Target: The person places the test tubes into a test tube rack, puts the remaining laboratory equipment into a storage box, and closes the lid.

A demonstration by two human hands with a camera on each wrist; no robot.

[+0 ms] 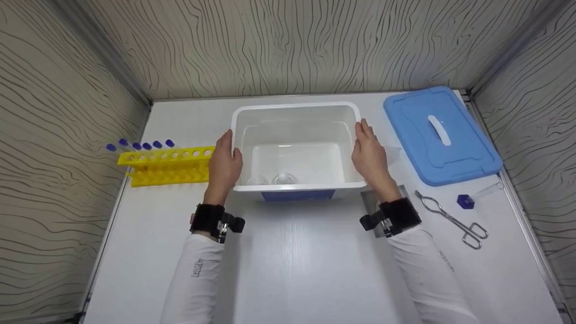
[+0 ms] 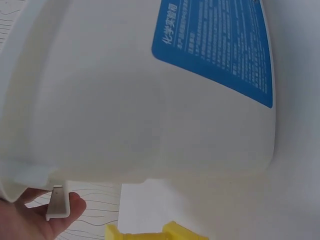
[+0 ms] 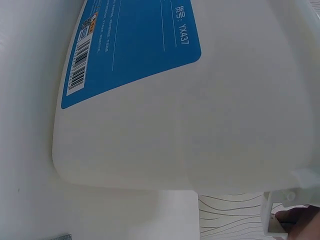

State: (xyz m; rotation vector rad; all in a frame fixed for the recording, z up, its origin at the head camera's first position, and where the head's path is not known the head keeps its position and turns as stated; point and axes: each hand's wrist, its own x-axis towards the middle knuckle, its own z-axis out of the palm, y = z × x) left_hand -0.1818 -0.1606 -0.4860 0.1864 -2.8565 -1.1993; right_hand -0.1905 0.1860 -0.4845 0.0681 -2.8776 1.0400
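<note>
Smooth white plastic tub (image 2: 105, 110) | rounded corners | left grip (image 1: 224, 163), right grip (image 1: 370, 155): holding its sides

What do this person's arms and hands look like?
Left hand and right hand are bare. There are long white fabric sleeves, with small grey lettering on the left one, and wide black wristbands with small black attachments and silvery metal parts.

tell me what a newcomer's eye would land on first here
Probably the big white bin, in the middle of the head view, with the person's left grip and right grip at its two sides. Next, perhaps, the light blue lid lying off to its right, and the bright yellow rack on the left with its row of blue-capped tubes.
</note>
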